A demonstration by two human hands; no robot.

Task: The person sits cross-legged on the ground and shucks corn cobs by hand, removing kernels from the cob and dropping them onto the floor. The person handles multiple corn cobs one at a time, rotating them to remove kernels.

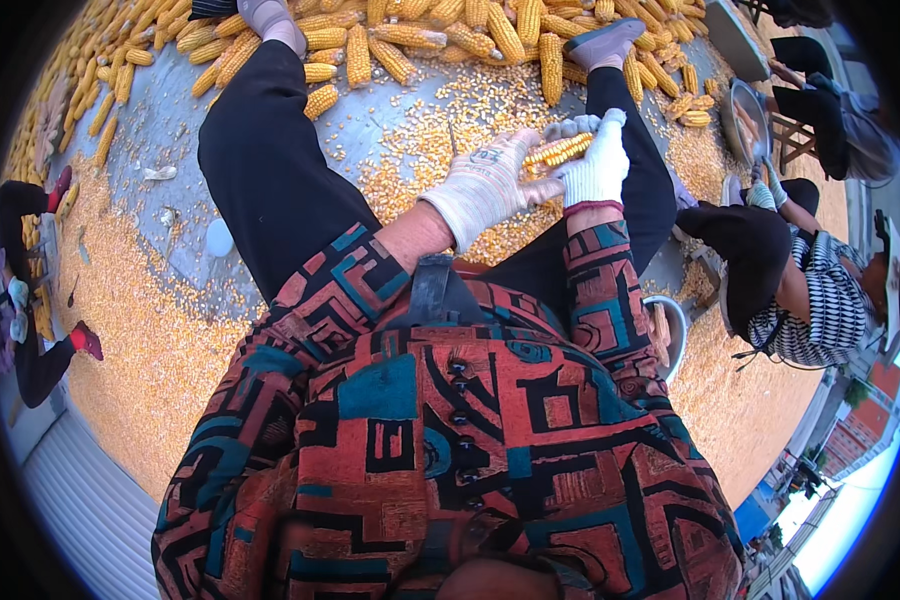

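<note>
Left hand (485,188): covered by a pale knit glove; closed on the left end of the cob, thumb placed along the lower side, fingers partly hidden.
Right hand (602,165): covered by a white knit glove edged with a dark red cuff; closed around the right end, fingers curled over the far side.
Corn cob (558,150): yellow; gripped between both hands, tilted, right end higher in view.
Sleeves (325,290): patterned in red, teal and black.
Trousers (270,150): black; legs spread to either side of the hands.
Loose kernels (420,150): scattered between the legs.
Sheet (165,125): blue-grey; partly covered by kernels.
Cob heap (505,35): piled beyond and around the feet.
Metal bowl (678,340): set beside the right forearm; cobs contained.
Metal basin (738,120): placed farther right, near seated co-workers.
Co-worker (815,290): seated at right; patterned top and gloves worn.
Second person (30,290): partly cut off at the left rim.
</note>
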